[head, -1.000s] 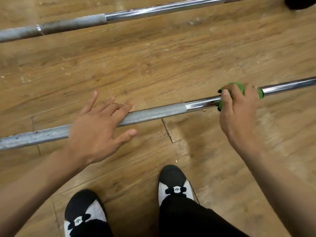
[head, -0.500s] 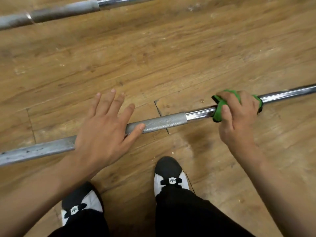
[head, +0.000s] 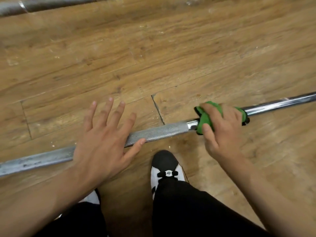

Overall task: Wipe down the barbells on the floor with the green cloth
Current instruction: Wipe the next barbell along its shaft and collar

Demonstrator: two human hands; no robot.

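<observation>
Head cam: the near barbell [head: 157, 132] lies across the wood floor [head: 153, 57] just past the shoe [head: 166, 168]. The right hand [head: 222, 134] has its fingers curled round the green cloth [head: 205, 120], which is wrapped on the shiny part of the bar right beside the rough grip section, and the left hand [head: 104, 139] is spread flat, fingers straight, resting on the bar and gripping nothing. Looks like mid-wipe to me, so the next move probably means sliding the cloth onto the rough section with the left hand shifting out of the way, and the second barbell [head: 51, 4] at the top edge likely waits its turn.
</observation>
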